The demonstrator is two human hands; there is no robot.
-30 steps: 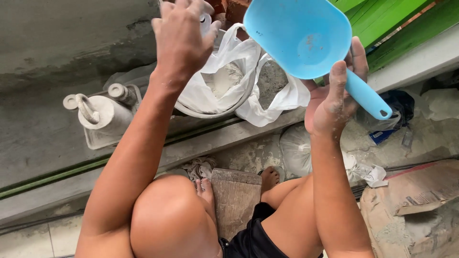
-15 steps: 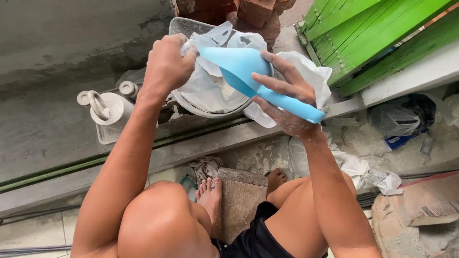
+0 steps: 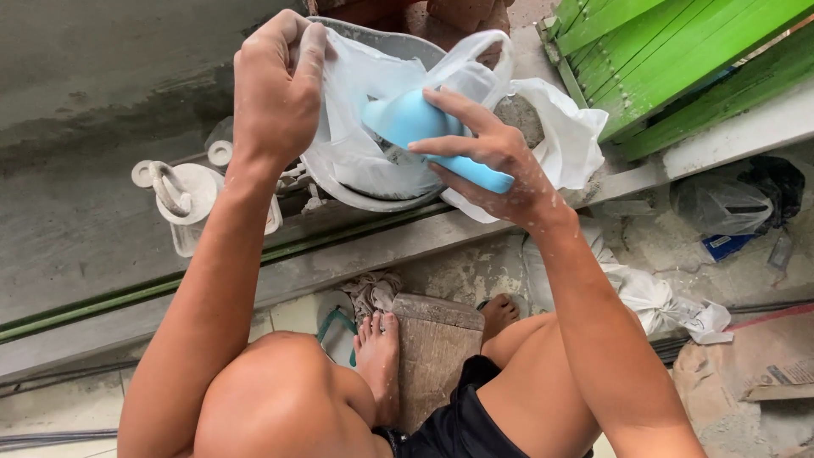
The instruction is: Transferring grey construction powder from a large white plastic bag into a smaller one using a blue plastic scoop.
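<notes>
Over the ledge | metal bowl [image 3: 373, 199] holds white plastic bag [image 3: 356, 144] | blue scoop [image 3: 407, 119] dips into bag | left hand [image 3: 275, 93] pinches bag's edge | right hand [image 3: 487, 161] wrapped around scoop handle

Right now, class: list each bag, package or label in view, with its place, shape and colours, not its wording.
White plastic bag: in the grey bucket, left hand holding it open.
Blue packet: right, on the ground, flat.
Brown cardboard piece: bottom right, with a pale label.
</notes>
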